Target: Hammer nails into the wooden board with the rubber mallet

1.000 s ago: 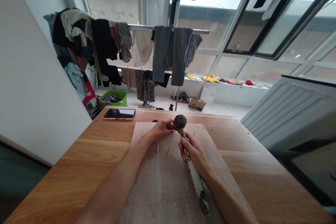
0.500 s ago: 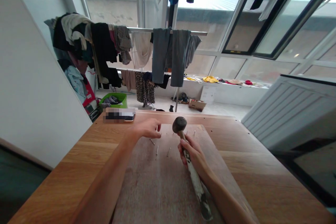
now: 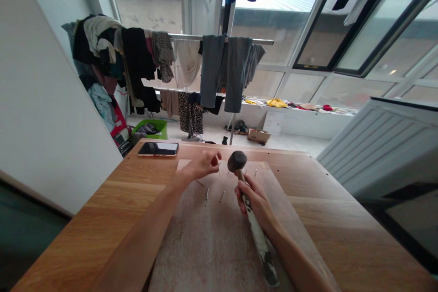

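My right hand (image 3: 255, 198) is wrapped around the worn, pale-patched handle of a hammer (image 3: 237, 161), gripping it close below its dark rounded head. The head is raised over the far part of a worn wooden board (image 3: 212, 237). Above the board's far left part, my left hand (image 3: 203, 164) has its fingers curled together. A thin nail (image 3: 219, 164) shows at its fingertips, mostly hidden. Two nails, one on the left (image 3: 206, 194) and one on the right (image 3: 222, 196), stand in the board nearer me. Another nail (image 3: 200, 183) lies tilted by my left wrist. More nails (image 3: 256, 172) stand beyond the hammer.
The board rests on a wooden table (image 3: 328, 219). A phone (image 3: 158, 148) lies at its far left corner. Past the table edge are a green basket (image 3: 160, 130), a rack of hanging clothes (image 3: 239, 73) and a cardboard box (image 3: 259, 136). A white panel (image 3: 372, 141) stands at right.
My left hand has shifted slightly right and up, and its fingers, apart before, have closed together. My right hand still holds the hammer in about the same place.
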Action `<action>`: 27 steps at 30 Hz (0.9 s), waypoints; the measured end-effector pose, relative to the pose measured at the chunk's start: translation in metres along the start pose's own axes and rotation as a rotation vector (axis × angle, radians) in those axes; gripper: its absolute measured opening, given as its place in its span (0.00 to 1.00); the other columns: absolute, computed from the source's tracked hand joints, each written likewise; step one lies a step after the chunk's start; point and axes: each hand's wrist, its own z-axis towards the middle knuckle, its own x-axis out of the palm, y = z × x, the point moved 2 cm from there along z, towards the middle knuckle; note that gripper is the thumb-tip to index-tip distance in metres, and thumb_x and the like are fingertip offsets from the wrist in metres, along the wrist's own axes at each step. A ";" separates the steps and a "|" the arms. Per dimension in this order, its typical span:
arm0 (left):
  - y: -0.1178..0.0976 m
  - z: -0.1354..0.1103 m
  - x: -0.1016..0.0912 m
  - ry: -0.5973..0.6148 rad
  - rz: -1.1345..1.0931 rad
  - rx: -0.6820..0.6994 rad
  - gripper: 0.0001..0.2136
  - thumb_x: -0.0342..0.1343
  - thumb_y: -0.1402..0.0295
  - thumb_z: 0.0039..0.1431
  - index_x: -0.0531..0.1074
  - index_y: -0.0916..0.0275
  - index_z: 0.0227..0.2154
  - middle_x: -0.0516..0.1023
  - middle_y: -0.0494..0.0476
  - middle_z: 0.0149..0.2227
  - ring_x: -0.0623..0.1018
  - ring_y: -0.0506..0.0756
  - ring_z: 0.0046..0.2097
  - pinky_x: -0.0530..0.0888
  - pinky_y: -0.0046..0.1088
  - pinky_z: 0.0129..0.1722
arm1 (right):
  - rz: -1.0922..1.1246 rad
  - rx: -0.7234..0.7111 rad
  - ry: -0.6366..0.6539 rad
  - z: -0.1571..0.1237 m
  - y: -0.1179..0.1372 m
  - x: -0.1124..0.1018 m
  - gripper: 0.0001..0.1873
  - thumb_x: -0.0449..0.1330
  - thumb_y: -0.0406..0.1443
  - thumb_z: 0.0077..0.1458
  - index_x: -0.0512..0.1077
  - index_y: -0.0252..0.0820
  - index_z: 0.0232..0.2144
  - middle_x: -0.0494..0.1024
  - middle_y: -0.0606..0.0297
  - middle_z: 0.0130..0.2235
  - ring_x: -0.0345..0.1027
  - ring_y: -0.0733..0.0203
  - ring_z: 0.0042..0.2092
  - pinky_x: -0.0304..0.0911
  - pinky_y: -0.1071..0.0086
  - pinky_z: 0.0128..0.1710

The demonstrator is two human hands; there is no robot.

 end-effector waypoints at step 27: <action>0.025 0.001 0.030 -0.100 -0.363 0.104 0.09 0.60 0.74 0.52 0.77 0.65 0.38 0.79 0.50 0.29 0.73 0.47 0.29 0.70 0.22 0.32 | 0.071 -0.054 0.028 0.007 0.004 0.025 0.23 0.61 0.51 0.55 0.68 0.41 0.45 0.70 0.75 0.25 0.57 0.72 0.15 0.54 0.77 0.11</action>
